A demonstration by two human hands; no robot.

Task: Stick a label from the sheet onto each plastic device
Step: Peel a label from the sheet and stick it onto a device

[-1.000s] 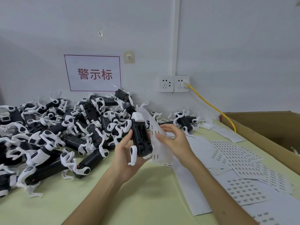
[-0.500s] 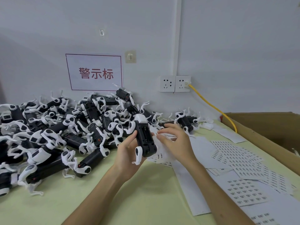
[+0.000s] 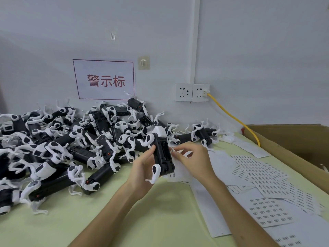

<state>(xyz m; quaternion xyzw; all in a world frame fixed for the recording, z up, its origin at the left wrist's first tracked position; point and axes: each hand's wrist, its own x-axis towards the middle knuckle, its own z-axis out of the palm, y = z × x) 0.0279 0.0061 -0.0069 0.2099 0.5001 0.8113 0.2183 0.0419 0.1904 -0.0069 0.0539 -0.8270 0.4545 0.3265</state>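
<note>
My left hand (image 3: 142, 168) grips a black and white plastic device (image 3: 162, 154) upright above the green table, its black underside turned toward me. Just right of it, my right hand (image 3: 192, 161) pinches a small label (image 3: 173, 149) between thumb and forefinger, close to the device's right edge. A white label sheet (image 3: 179, 171) lies below and behind the device, partly hidden by both hands.
A large pile of black and white devices (image 3: 71, 148) covers the table's left half up to the wall. Several label sheets (image 3: 267, 175) lie spread on the right. A cardboard box (image 3: 293, 145) stands at the right edge. A yellow cable (image 3: 235, 118) runs from the wall socket.
The label sheet, held up beside the device a second ago, has dropped down to the table. My right hand now pinches a single label next to the device. My left hand stays put.
</note>
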